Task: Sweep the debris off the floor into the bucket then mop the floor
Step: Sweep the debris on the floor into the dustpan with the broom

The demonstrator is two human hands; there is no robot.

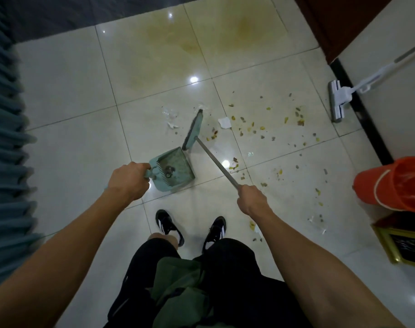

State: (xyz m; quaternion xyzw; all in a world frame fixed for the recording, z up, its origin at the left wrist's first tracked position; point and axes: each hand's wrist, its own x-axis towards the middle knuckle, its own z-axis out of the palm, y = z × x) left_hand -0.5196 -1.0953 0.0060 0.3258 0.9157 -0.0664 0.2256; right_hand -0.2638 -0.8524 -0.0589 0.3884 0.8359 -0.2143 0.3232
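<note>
My left hand [128, 182] grips the handle of a teal dustpan [175, 170] that rests on the white tiled floor; a few dark bits lie in it. My right hand [251, 198] holds the grey pole of a teal broom [194, 130], whose head stands at the dustpan's far right corner. Yellow and grey debris [261, 129] and a white paper scrap [225, 122] are scattered to the right of the broom. An orange bucket [395, 183] stands at the right edge. A white mop [336, 100] leans against the right wall.
A yellowish stain [189, 46] spreads over the far tiles. Blue curtains [5, 138] hang along the left. A dark wooden door [343, 24] is at the top right, and a gold-framed object [405, 247] lies below the bucket. My feet [192, 228] stand behind the dustpan.
</note>
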